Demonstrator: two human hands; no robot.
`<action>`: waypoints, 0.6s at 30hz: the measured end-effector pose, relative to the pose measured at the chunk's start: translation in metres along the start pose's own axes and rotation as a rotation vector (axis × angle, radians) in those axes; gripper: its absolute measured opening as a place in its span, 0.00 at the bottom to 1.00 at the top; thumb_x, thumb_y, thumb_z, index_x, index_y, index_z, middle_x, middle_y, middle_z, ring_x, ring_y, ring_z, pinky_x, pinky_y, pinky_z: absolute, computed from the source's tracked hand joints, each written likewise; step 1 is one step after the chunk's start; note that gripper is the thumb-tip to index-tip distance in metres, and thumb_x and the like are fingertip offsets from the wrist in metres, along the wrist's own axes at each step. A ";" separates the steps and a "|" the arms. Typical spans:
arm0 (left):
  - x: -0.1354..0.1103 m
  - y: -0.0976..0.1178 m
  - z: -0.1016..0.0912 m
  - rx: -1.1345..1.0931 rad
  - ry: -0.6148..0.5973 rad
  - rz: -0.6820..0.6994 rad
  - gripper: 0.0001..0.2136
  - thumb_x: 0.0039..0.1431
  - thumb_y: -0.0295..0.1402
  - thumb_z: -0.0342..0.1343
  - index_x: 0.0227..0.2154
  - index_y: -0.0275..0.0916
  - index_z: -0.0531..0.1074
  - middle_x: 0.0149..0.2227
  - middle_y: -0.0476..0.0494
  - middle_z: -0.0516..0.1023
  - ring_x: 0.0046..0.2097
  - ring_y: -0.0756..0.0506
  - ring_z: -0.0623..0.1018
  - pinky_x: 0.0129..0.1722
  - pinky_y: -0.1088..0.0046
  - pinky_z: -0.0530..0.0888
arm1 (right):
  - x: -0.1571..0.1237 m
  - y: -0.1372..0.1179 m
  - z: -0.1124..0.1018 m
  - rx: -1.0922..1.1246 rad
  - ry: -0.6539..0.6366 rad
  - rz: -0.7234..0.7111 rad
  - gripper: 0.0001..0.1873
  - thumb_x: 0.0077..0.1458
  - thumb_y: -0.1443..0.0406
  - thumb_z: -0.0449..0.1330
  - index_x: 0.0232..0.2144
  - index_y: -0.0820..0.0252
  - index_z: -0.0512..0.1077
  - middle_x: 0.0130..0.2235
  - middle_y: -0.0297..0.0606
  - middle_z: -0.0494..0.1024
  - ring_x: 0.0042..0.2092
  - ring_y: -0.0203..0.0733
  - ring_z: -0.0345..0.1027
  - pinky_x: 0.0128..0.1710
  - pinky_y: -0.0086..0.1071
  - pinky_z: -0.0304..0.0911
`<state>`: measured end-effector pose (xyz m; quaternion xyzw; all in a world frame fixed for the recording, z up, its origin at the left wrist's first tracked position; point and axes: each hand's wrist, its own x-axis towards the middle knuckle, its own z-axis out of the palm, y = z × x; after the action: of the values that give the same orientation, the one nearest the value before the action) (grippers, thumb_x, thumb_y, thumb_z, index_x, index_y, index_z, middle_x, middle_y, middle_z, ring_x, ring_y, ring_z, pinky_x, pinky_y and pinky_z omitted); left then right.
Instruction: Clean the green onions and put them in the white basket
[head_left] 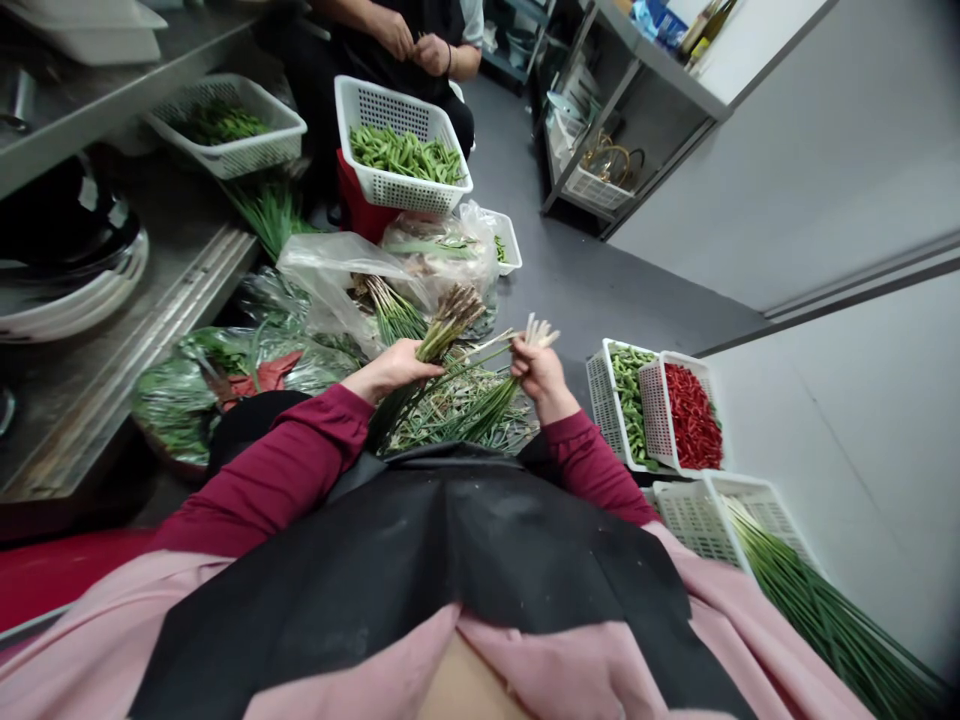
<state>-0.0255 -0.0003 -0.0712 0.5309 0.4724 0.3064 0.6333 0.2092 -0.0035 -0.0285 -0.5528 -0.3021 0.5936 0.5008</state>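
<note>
My left hand (394,368) is closed around a thick bundle of green chive stalks (442,325) whose root ends point up and away. My right hand (536,372) is closed on a thinner bunch of stalks (534,332) with pale cut ends sticking up above the fingers. Both bunches hang down toward a pile of trimmings (450,410) in front of my black apron. Clear plastic bags of more greens (330,280) lie just beyond my left hand.
White baskets hold green chillies (628,400), red chillies (690,415) and long green stalks (810,590) at my right. Another person's hands (412,42) work above a white basket of green pods (401,150). A steel counter (112,330) runs along the left; shelving (600,150) stands behind.
</note>
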 end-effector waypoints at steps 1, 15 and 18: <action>-0.001 0.000 -0.002 0.027 -0.013 -0.001 0.12 0.36 0.32 0.67 0.18 0.36 0.68 0.16 0.52 0.67 0.19 0.52 0.66 0.19 0.76 0.62 | 0.003 -0.012 -0.009 0.050 0.024 -0.024 0.11 0.43 0.70 0.65 0.27 0.59 0.65 0.18 0.22 0.62 0.15 0.24 0.40 0.15 0.23 0.40; -0.001 -0.005 -0.019 -0.239 -0.076 -0.057 0.15 0.35 0.33 0.69 0.19 0.34 0.67 0.17 0.52 0.67 0.17 0.55 0.64 0.16 0.78 0.58 | 0.024 0.017 -0.039 -1.193 -0.055 -0.210 0.06 0.41 0.72 0.66 0.20 0.62 0.72 0.25 0.35 0.76 0.32 0.39 0.69 0.34 0.29 0.60; 0.000 -0.008 -0.016 -0.274 -0.157 -0.091 0.15 0.35 0.33 0.70 0.20 0.33 0.68 0.17 0.51 0.67 0.16 0.55 0.64 0.15 0.78 0.58 | 0.013 0.035 -0.011 -0.961 -0.017 -0.271 0.05 0.47 0.65 0.65 0.28 0.61 0.74 0.27 0.36 0.75 0.33 0.39 0.69 0.34 0.29 0.61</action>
<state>-0.0411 0.0043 -0.0786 0.4399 0.3987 0.2965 0.7480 0.2126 -0.0043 -0.0673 -0.6719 -0.6149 0.3212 0.2595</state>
